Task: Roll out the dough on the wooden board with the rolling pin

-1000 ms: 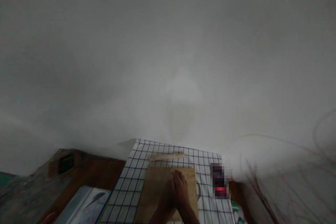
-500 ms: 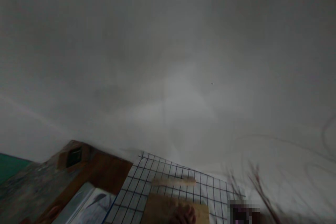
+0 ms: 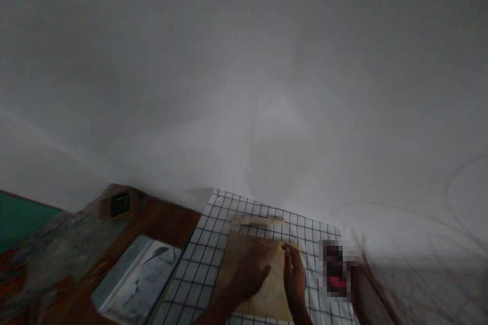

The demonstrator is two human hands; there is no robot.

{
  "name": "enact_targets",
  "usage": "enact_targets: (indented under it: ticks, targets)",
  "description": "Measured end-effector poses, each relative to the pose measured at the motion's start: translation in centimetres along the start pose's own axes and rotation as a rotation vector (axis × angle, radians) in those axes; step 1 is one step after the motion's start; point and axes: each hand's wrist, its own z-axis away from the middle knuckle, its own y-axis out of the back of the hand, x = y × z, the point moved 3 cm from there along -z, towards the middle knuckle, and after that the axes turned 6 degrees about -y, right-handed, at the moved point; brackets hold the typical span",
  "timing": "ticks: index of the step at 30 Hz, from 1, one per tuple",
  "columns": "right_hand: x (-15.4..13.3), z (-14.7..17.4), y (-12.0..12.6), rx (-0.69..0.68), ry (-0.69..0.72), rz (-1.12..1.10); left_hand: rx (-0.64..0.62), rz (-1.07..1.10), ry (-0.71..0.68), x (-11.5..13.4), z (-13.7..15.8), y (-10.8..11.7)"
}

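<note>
A flat tan sheet or board (image 3: 276, 292) lies on a white cloth with a dark grid pattern (image 3: 194, 269). My left hand (image 3: 253, 264) rests over its upper middle, palm down, fingers stretched forward and thumb apart. At the right edge of the board is my right hand (image 3: 295, 271), its fingers extended along that edge; no held thing shows in it. Beyond the board lies a long, pale rod (image 3: 259, 221), blurred at its ends. The picture is too dim to tell what the tan sheet is made of.
On the brown wooden surface (image 3: 168, 218) to the left lies an open book or folder (image 3: 137, 277). A small brown-framed dark object (image 3: 120, 204) stands behind it. Thin twigs or wires (image 3: 375, 284) rise at the right, beside a pixelated patch. A pale wall (image 3: 244, 86) fills the upper view.
The view has tipped downward, so more of the cloth and board shows. My hands, earlier bunched at the lower picture edge, are now apart, the left over the board and the right at its edge.
</note>
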Motion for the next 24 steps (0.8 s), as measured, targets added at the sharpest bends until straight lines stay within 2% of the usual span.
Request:
enact_targets:
  ticks: [3,7,9,12,16,19,22,24]
  targets:
    - [2.7,1.8,1.9,-0.004,-0.055,-0.007,0.065,0.037,0.036,-1.2,2.2,1.0]
    - [6.3,5.7,1.5,-0.071,-0.063,-0.029,0.256,-0.043,0.045,-2.6,4.6,1.9]
    - [7.1,7.2,1.0,-0.074,-0.042,-0.025,0.262,-0.110,0.038,-3.0,5.7,1.8]
    - [6.9,8.5,0.4,-0.095,-0.026,-0.022,0.187,-0.191,0.092,-3.0,6.4,1.6]
    - [5.6,8.6,-0.1,-0.150,-0.068,-0.067,0.072,-0.181,0.166,-1.4,4.7,1.9]
    - [4.8,7.5,-0.4,-0.222,-0.129,-0.138,0.068,-0.064,0.179,0.8,2.3,1.8]
    - [4.0,5.2,0.0,-0.247,-0.234,-0.226,0.026,0.161,0.152,3.4,0.5,0.4]
    - [3.2,3.6,0.3,-0.258,-0.241,-0.225,0.000,0.243,0.123,4.6,0.1,-1.0]
